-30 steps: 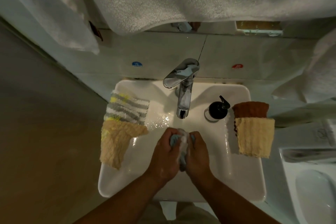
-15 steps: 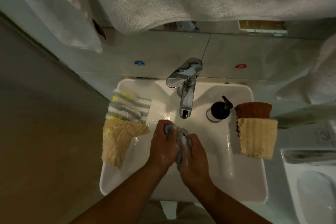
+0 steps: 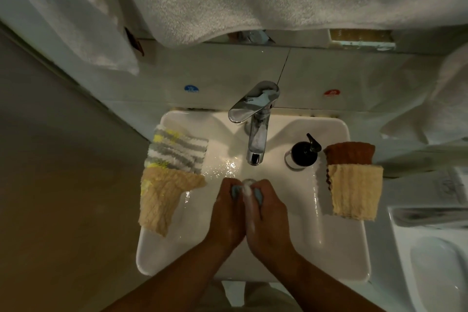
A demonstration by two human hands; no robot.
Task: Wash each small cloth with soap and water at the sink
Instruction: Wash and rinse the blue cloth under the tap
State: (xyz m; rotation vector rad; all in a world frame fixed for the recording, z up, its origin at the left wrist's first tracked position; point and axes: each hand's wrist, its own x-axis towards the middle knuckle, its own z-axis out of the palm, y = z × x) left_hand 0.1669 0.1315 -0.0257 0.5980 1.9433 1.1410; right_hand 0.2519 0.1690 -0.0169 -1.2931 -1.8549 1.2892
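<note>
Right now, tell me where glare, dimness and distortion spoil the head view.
Head view: dim, warm-tinted overall; glare spots on the wet sink left of the faucet; wide-angle bending curves the sink's rim; the blue cloth gripped by left hand and right hand looks soft, its detail lost.

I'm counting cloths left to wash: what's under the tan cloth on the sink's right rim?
A brown cloth shows beneath the tan cloth, sticking out past its far edge. Anything else beneath is covered.
</note>
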